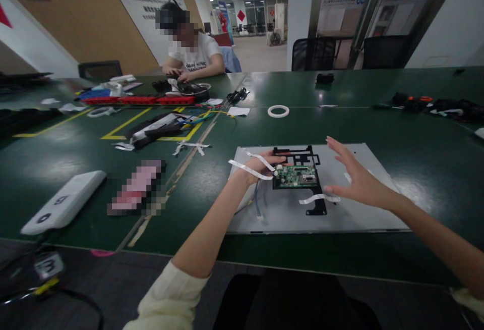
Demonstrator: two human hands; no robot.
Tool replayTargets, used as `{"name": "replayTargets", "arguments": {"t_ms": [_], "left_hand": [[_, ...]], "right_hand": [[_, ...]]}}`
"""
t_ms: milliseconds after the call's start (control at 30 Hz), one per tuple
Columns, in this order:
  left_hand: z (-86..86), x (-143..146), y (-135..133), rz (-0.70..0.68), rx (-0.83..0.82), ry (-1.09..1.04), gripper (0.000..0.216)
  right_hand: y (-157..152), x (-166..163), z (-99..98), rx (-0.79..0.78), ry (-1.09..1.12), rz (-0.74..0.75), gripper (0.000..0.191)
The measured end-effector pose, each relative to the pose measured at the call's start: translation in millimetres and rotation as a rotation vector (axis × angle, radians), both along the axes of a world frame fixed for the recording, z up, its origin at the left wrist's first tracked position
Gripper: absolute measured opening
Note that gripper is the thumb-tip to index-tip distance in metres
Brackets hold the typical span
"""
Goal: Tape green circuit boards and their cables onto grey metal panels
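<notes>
A grey flat panel lies on the green table before me. Over its middle is a black bracket carrying a green circuit board. My left hand grips the bracket's upper left side, its fingers partly hidden behind the frame and board. Strips of white tape stick out beside that hand, and another white strip crosses the bracket's lower part. A thin cable hangs down on the left. To the right of the bracket, my right hand is raised with fingers apart, holding nothing.
A tape roll lies beyond the panel. On the left are a white power bank, a blurred-out pink object and a black bundle with wires. Across the table sits another person, near red strips.
</notes>
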State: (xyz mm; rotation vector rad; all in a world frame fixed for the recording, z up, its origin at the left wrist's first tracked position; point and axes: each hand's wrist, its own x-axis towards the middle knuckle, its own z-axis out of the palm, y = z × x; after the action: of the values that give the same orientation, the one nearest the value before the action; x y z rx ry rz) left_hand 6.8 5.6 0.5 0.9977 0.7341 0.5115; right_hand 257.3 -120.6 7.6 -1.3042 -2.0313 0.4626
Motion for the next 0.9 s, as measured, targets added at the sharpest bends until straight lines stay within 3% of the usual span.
{"name": "replayTargets", "arguments": {"t_ms": [133, 267, 433, 567, 700, 900], "left_hand": [[-4.5, 1.3, -0.7, -0.013, -0.008, 0.001, 0.048], [-10.5, 0.5, 1.9, 0.003, -0.012, -0.03, 0.045], [-14.7, 2.1, 2.8, -0.02, -0.008, -0.006, 0.043], [-6.4, 4.0, -1.0, 0.029, 0.017, 0.046, 0.041], [5.3, 2.3, -3.1, 0.048, 0.163, -0.022, 0.046], [5.0, -3.0, -1.3, -0.207, 0.6, 0.13, 0.086]], "right_hand": [[27.1, -8.7, -12.1, -0.092, 0.059, 0.132, 0.101], [35.5, -11.5, -25.8, -0.151, 0.123, 0.199, 0.099], [32.0, -8.7, -25.2, -0.131, 0.132, 0.178, 0.1], [31.0, -1.4, -20.0, -0.105, 0.166, 0.127, 0.1], [31.3, 9.5, -20.5, -0.084, 0.145, 0.079, 0.1], [37.5, 19.7, -32.5, -0.134, 0.105, 0.073, 0.1]]}}
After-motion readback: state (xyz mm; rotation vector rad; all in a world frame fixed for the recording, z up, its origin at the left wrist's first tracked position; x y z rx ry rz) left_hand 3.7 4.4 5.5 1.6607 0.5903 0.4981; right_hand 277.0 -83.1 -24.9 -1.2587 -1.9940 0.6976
